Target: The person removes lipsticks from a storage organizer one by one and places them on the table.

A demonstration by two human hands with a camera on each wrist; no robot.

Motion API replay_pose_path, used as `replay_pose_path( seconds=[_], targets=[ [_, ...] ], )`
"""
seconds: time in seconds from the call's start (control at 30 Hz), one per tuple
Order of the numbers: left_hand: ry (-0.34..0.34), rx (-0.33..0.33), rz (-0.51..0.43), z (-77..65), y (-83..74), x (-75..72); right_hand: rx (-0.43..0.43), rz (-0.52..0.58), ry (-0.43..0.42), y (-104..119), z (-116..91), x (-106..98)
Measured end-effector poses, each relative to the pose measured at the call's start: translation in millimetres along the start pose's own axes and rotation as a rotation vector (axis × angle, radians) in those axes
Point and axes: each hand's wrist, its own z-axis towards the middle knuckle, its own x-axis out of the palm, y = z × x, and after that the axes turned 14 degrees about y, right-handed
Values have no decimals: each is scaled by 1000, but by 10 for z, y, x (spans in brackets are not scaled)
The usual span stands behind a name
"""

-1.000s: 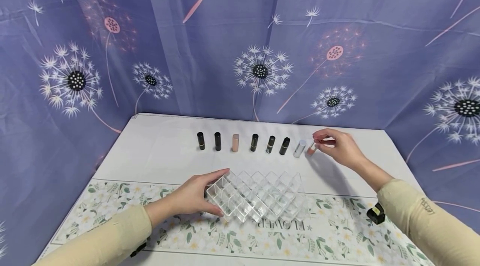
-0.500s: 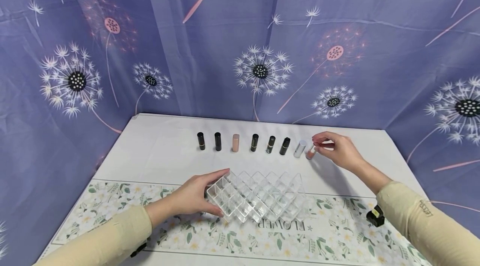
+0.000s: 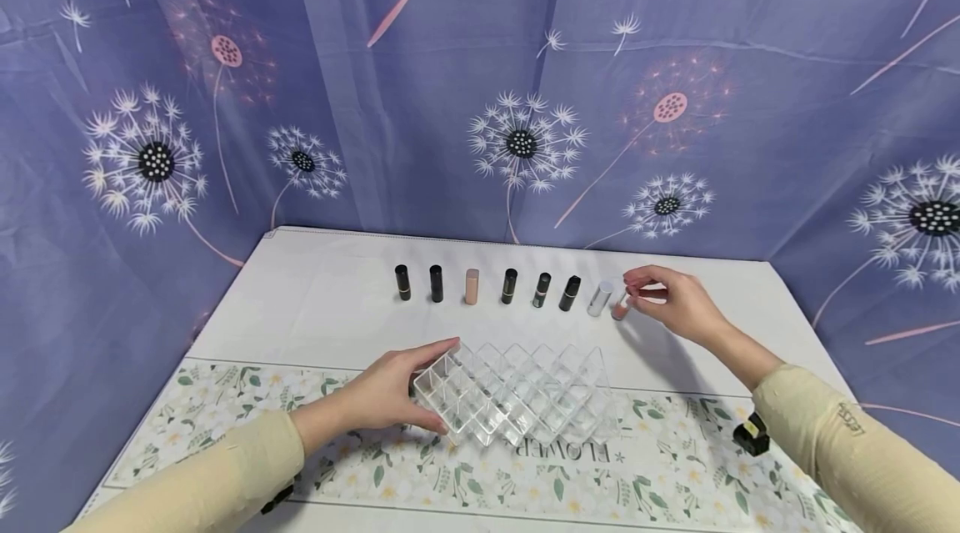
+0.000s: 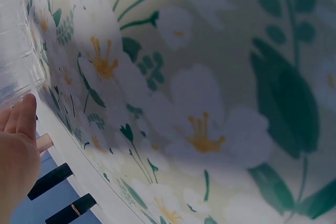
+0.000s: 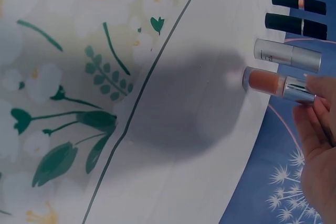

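Note:
At the right end of a row, my right hand (image 3: 678, 304) pinches the silver cap of a lip gloss tube (image 5: 265, 82) between thumb and fingers. The tube has a clear body with peach-orange colour inside and stands on the table, close beside a silver lipstick (image 3: 600, 299). My left hand (image 3: 390, 391) grips the left end of a clear lipstick organizer (image 3: 517, 395), thumb at the near side and fingers at the far side. The organizer has many diamond-shaped compartments. In the left wrist view only part of the left hand (image 4: 18, 150) and an organizer edge show.
Left of the silver lipstick stand several black lipsticks (image 3: 509, 286) and one rose-gold lipstick (image 3: 471, 286), all upright. The white table (image 3: 322, 316) carries a floral mat strip (image 3: 660, 466) along its near part. A purple dandelion curtain (image 3: 420, 99) hangs behind and at both sides.
Since one second ago, my right hand and the lip gloss tube have shifted slightly, the tube's base coming a little nearer. The left hand and organizer have stayed put.

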Motion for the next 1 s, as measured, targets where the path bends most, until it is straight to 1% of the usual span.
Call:
replay_pose_path(
  seconds=[0.23, 0.47, 0.8, 0.93, 1.0],
  targets=[
    [2, 1, -3, 8, -6, -1, -11, -27, -14, 13, -48, -59],
    [3, 5, 6, 34, -12, -5, 9, -86, -24, 30, -136, -163],
    [11, -4, 22, 73, -19, -24, -4, -126, -15, 118, -266, -251],
    [13, -11, 53, 49, -15, -44, -4, -160, -3, 175, -311, -252],
    [17, -4, 58, 28, -12, -63, -5, -188, 5, 201, -338, -245]
  ],
)
